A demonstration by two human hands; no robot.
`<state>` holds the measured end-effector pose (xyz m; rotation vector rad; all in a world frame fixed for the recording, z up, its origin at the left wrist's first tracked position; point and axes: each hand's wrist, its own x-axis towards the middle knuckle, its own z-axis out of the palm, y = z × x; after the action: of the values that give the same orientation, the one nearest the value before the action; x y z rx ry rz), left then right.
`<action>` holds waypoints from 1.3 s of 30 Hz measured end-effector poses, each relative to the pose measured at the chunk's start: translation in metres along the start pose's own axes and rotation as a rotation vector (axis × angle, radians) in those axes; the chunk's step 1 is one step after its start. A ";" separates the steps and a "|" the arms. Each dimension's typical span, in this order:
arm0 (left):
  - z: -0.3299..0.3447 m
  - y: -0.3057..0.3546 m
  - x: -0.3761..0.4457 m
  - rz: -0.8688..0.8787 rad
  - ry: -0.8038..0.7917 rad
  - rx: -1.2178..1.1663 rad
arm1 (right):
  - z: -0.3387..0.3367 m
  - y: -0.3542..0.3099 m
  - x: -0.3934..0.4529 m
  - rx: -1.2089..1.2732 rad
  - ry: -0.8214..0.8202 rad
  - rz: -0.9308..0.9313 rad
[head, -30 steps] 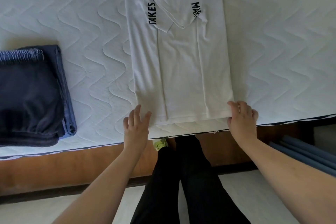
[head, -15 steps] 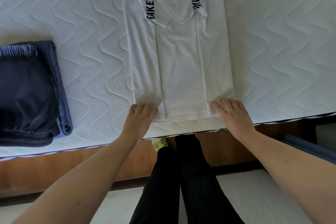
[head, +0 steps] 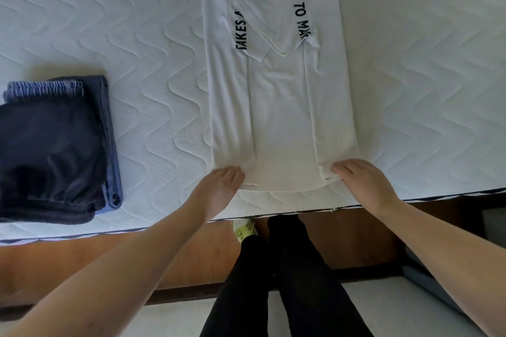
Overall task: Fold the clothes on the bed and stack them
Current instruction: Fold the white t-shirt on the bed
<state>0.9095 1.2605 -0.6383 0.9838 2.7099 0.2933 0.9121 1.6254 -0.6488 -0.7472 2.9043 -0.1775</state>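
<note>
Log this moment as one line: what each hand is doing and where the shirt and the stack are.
left hand: on hem corner | right hand: on hem corner | white T-shirt: sides folded in | dark stack: left on bed
</note>
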 end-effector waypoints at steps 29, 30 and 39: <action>-0.190 -0.011 0.018 -0.136 -0.285 -0.100 | -0.196 -0.033 0.025 0.232 -0.254 0.238; -0.192 -0.021 0.031 -0.170 -0.255 -0.134 | -0.200 -0.025 0.039 0.250 -0.233 0.229; -0.215 -0.102 0.134 -0.309 -0.305 -0.175 | -0.213 0.054 0.181 0.292 -0.243 0.137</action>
<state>0.6852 1.2484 -0.4830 0.5049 2.4581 0.2882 0.6951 1.6011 -0.4657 -0.4816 2.6086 -0.4497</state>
